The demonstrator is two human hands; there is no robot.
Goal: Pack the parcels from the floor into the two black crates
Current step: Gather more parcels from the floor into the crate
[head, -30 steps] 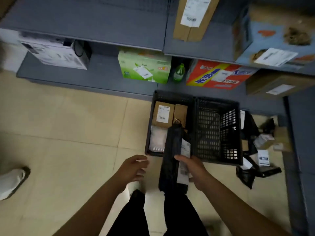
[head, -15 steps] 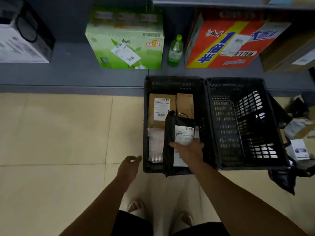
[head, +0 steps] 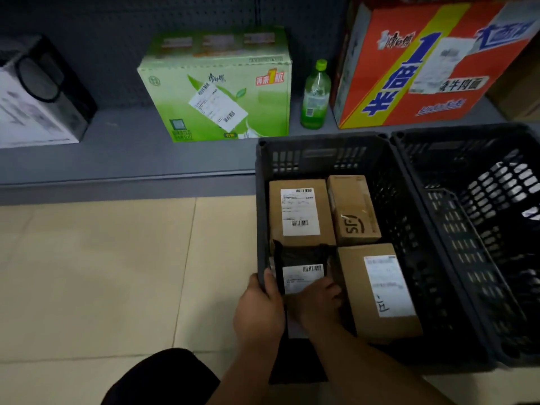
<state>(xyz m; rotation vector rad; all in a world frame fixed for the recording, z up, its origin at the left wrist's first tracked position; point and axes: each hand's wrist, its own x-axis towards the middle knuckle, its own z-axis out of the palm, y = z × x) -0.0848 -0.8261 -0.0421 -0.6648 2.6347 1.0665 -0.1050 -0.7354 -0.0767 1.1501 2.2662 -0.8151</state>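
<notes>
Grip of left hand [head: 258, 312] clamped on left crate [head: 321, 159] wall, right hand [head: 317, 302] clamped on black parcel [head: 301, 255] inside it

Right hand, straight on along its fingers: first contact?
Right hand holds the bag in the left crate, fingers pointing to the far wall. Next in line is likely the labelled carton just beyond the bag; heights are unclear.

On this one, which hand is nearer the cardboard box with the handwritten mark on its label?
Right. The right hand holds the black mailer directly beside the cardboard box, at its left edge. The left hand grips the left rim of the left crate, farther off, with the mailer between.
</notes>
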